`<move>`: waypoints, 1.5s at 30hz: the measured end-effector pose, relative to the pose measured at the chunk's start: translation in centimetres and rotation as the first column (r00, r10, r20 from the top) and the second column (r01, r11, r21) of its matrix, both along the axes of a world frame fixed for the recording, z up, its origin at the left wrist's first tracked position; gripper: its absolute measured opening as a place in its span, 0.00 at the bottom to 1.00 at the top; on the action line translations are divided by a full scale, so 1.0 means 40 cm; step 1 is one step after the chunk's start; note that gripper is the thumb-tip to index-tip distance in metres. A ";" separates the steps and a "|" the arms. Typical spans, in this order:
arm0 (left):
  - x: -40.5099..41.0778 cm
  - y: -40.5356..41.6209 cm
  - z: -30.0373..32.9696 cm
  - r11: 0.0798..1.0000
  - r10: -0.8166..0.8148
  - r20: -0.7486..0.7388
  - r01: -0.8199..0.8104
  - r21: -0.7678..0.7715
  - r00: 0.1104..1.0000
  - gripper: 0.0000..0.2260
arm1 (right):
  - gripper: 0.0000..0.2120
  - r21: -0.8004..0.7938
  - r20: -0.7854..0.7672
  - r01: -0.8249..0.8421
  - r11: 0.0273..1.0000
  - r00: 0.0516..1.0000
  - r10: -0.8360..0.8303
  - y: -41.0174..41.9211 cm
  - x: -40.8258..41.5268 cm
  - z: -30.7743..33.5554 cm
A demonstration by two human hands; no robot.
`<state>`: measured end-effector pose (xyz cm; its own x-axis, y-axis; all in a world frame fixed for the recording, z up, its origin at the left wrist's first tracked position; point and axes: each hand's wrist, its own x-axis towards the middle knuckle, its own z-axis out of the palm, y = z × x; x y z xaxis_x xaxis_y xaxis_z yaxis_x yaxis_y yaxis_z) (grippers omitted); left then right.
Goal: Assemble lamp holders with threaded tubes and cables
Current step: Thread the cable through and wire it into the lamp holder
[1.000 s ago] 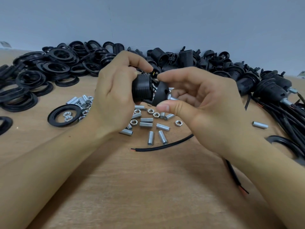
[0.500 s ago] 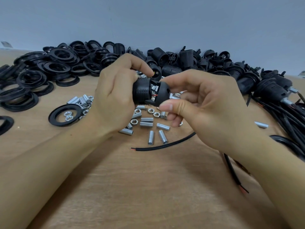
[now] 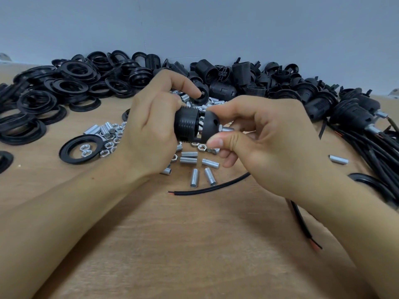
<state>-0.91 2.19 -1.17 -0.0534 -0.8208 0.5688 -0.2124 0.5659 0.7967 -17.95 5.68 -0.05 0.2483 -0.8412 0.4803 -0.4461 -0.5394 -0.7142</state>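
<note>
Wooden bench (image 3: 194, 244) strewn with loose parts: left hand (image 3: 149, 134) grips threaded socket body (image 3: 185, 124), right hand (image 3: 265, 143) pinches its cap (image 3: 209, 126), joint unclosed; finished holders (image 3: 354, 113) heaped right, many tubes (image 3: 189, 160) remaining.

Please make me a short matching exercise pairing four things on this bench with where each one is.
Things:
1. lamp holder
2. loose nuts
3. single threaded tube
4. black cable end

Places:
A. alone on the table, right of the hands
B. inside a black ring
C. held between both hands
D. on the table below the hands

Pairs: 1-C, 2-B, 3-A, 4-D
</note>
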 end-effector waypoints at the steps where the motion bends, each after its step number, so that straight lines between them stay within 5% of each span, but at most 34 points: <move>1: -0.004 0.001 0.000 1.000 0.023 -0.001 -0.022 0.007 1.000 0.12 | 0.12 -0.007 -0.007 0.004 1.000 1.000 -0.004 0.001 -0.001 0.000; 6: -0.018 0.006 -0.007 0.988 0.143 -0.026 -0.141 0.067 0.989 0.11 | 0.10 -0.029 0.008 0.024 0.999 1.000 -0.024 0.004 0.007 -0.008; 15: -0.003 0.010 -0.013 0.999 -0.012 -0.038 0.014 0.034 0.999 0.12 | 0.09 -0.026 0.071 -0.097 0.995 0.993 0.099 0.005 0.002 -0.004; 21: -0.010 -0.011 -0.016 0.993 0.009 0.183 -0.030 0.112 0.983 0.17 | 0.10 0.098 0.040 0.049 0.994 0.998 -0.053 -0.042 -0.040 0.016; 24: 0.039 -0.051 -0.013 0.960 0.281 0.400 -0.249 -0.131 0.872 0.14 | 0.07 0.101 0.244 0.214 0.972 0.941 -0.233 -0.071 -0.083 0.034; 26: 0.092 -0.099 -0.018 0.900 0.423 0.576 -0.400 -0.174 0.700 0.14 | 0.07 0.148 0.256 0.266 0.953 0.920 -0.297 -0.082 -0.095 0.027; 28: 0.128 -0.134 -0.031 0.859 0.391 0.782 -0.498 -0.120 0.486 0.17 | 0.07 0.204 0.188 0.287 0.936 0.927 -0.325 -0.086 -0.089 0.010; 30: 0.139 -0.138 -0.040 0.838 0.328 0.835 -0.545 -0.041 0.441 0.17 | 0.07 0.253 0.235 0.270 0.929 0.914 -0.330 -0.089 -0.081 0.001; 34: 0.135 -0.132 -0.036 0.832 0.375 0.780 -0.553 -0.045 0.501 0.11 | 0.06 0.319 0.476 0.163 0.934 0.824 -0.307 -0.095 -0.092 0.009; 38: 0.127 -0.113 -0.014 0.833 0.438 0.640 -0.554 -0.023 0.632 0.09 | 0.07 0.354 0.527 0.107 0.929 0.798 -0.293 -0.102 -0.104 0.005; 45: 0.086 -0.100 0.003 0.936 0.300 0.146 -0.321 0.146 0.943 0.22 | 0.08 0.493 0.683 -0.223 0.841 0.697 -0.216 -0.098 -0.109 0.019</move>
